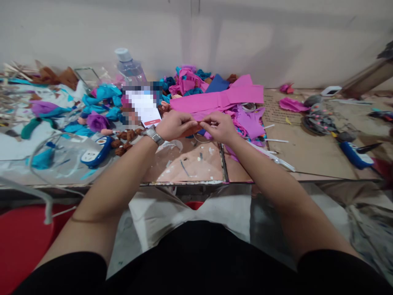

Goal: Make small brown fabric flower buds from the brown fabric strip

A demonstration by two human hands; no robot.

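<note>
My left hand and my right hand meet over the middle of the table, fingers pinched together on a small pink strip of crepe paper between them. A watch is on my left wrist. Just behind my hands lies a long pink paper sheet, with a heap of pink and blue paper scraps beyond it.
A plastic water bottle stands at the back left beside blue paper flowers and a purple flower. A blue-white power strip lies front left. A blue glue gun and dark tape rolls sit right. A red stool is below left.
</note>
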